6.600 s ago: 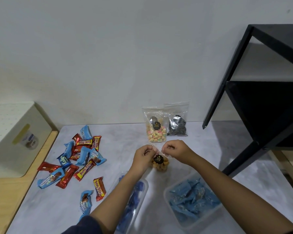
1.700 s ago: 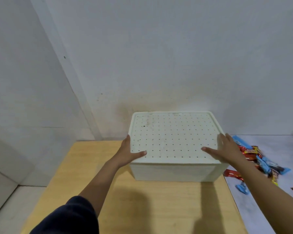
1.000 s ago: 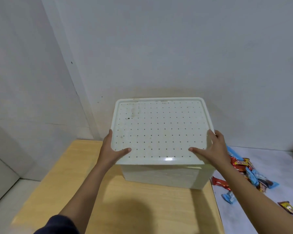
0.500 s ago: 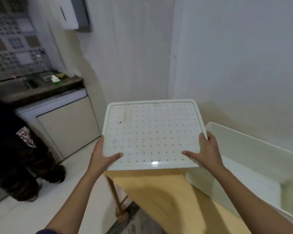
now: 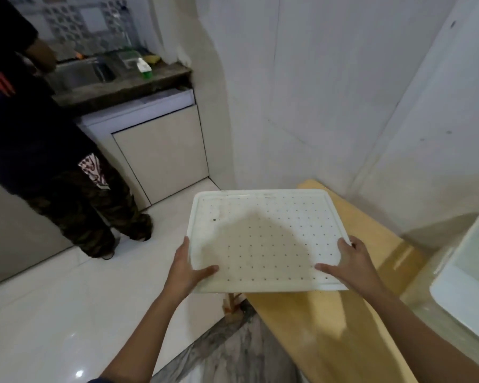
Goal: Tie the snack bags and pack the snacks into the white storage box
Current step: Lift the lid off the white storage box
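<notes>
White walls meet in a corner above a light wooden table [image 5: 310, 322], and shiny pale floor tiles [image 5: 53, 305] spread out to the left. Both hands hold a flat white plastic lid with rows of tiny holes [image 5: 266, 239]. The left hand [image 5: 186, 269] grips the lid's near left edge, thumb on top and fingers curled under. The right hand [image 5: 349, 264] grips the near right edge the same way. The lid is kept level, out over the table's left end and partly over the floor, well apart from its box. I think it is held off to the side like this so the box is open for packing.

That white plastic storage box [image 5: 465, 286] sits on the table at the far right, its top open. I can see no snacks or snack bags from here.

Another person in dark clothes [image 5: 39, 150] stands by a kitchen counter [image 5: 116, 87] at the back left. A safe spot is needed to put the lid down.
</notes>
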